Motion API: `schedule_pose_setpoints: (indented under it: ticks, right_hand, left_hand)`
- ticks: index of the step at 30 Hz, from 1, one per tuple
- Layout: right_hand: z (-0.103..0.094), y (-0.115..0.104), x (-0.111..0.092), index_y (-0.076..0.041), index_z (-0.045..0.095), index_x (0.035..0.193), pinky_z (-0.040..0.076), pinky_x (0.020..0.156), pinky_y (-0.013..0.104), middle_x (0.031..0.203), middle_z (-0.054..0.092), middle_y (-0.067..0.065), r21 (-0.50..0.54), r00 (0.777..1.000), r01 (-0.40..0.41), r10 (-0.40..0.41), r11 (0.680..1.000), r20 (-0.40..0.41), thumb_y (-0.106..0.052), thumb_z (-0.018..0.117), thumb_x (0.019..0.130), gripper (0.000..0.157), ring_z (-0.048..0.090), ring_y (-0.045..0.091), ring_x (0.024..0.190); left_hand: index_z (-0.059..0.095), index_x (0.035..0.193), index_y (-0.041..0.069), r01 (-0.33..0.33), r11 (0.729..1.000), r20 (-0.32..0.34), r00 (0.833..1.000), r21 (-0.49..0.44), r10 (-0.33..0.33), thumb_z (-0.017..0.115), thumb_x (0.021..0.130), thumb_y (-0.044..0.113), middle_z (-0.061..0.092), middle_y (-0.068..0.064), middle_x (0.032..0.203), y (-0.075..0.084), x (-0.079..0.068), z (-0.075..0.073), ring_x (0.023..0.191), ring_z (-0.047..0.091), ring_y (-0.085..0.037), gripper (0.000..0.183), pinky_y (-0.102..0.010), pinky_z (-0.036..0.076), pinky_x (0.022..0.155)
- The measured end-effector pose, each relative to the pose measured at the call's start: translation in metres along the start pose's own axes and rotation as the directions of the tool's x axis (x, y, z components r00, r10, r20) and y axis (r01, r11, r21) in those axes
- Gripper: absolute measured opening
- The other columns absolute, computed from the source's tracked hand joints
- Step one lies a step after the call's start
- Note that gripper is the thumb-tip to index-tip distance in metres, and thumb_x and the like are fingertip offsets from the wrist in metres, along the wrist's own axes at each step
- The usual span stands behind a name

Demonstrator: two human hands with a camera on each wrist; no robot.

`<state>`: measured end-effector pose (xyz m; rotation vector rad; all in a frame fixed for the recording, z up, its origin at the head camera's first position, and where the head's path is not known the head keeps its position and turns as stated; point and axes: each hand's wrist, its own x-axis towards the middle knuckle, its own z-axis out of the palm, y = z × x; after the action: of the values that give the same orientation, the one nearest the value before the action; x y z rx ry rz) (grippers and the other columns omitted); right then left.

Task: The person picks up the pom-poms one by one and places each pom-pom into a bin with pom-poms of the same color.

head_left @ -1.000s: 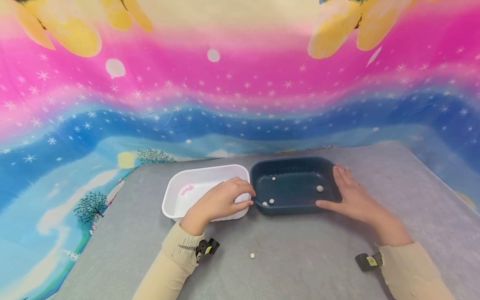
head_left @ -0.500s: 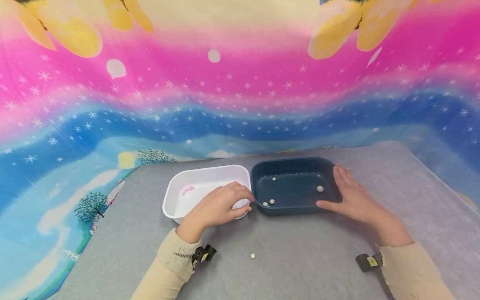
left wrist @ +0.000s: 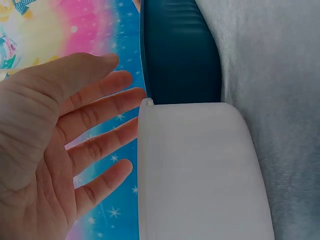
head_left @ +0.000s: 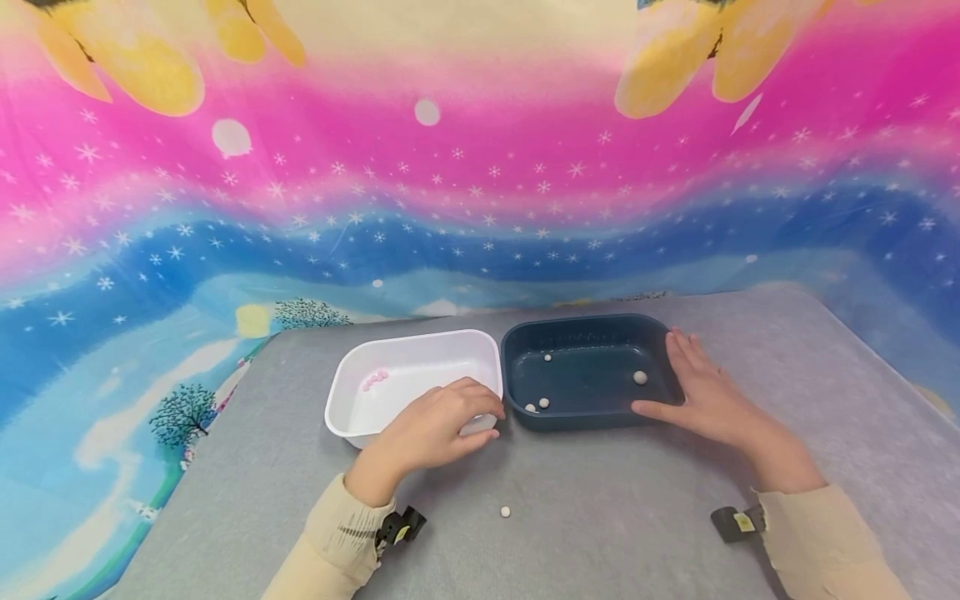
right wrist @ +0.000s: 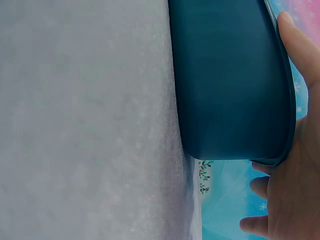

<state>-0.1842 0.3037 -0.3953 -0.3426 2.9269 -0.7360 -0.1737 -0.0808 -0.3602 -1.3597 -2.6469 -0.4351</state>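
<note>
My left hand (head_left: 442,425) is over the front right corner of a white plastic basin (head_left: 420,350), its fingers loosely bent near the rim. In the left wrist view, nothing lies in its palm. A small cluster of pink pieces (head_left: 375,380) sits inside the white basin. Against that basin's right end stands a dark teal basin (head_left: 592,421), holding several small white balls, the largest ball (head_left: 640,377) toward the right. My right hand (head_left: 708,396) rests against the teal basin's right end, thumb at the front rim and fingers stretched along the side.
One small white ball (head_left: 506,512) lies on the grey table cover (head_left: 600,517) in front of the basins. A colourful printed cloth (head_left: 480,167) hangs behind the table. Each wrist carries a small black camera, such as the right camera (head_left: 727,524).
My left hand has drawn back toward me and slightly left, away from the rims where the basins meet. My right hand and both basins have stayed in place.
</note>
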Motion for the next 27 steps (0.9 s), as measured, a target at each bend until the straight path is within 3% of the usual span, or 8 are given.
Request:
schedule_pose_setpoints:
  ticks: [13,27]
  right_hand:
    - [-0.001,0.0,-0.002,-0.004,-0.014,0.157,0.004,0.107,0.081,0.164,-0.02,0.016,0.003,1.0,-0.008,0.008,1.0,0.004,-0.065,0.065,0.085,0.122,-0.016,0.042,0.151]
    - [-0.002,-0.005,-0.001,-0.002,-0.012,0.157,0.005,0.107,0.081,0.164,-0.016,0.02,-0.005,1.0,-0.01,0.01,1.0,0.003,-0.065,0.065,0.085,0.123,-0.013,0.043,0.152]
  left_hand:
    - [0.072,0.107,0.019,-0.031,0.999,-0.036,0.999,0.039,0.032,0.065,0.095,0.026,0.071,0.009,0.11,0.006,-0.007,0.0,0.11,0.062,-0.009,0.016,-0.028,0.054,0.092]
    - [0.073,0.106,0.017,-0.052,0.996,-0.002,0.999,0.067,0.052,0.068,0.093,0.025,0.07,0.007,0.109,0.015,-0.014,0.003,0.108,0.063,-0.009,0.016,-0.028,0.055,0.088]
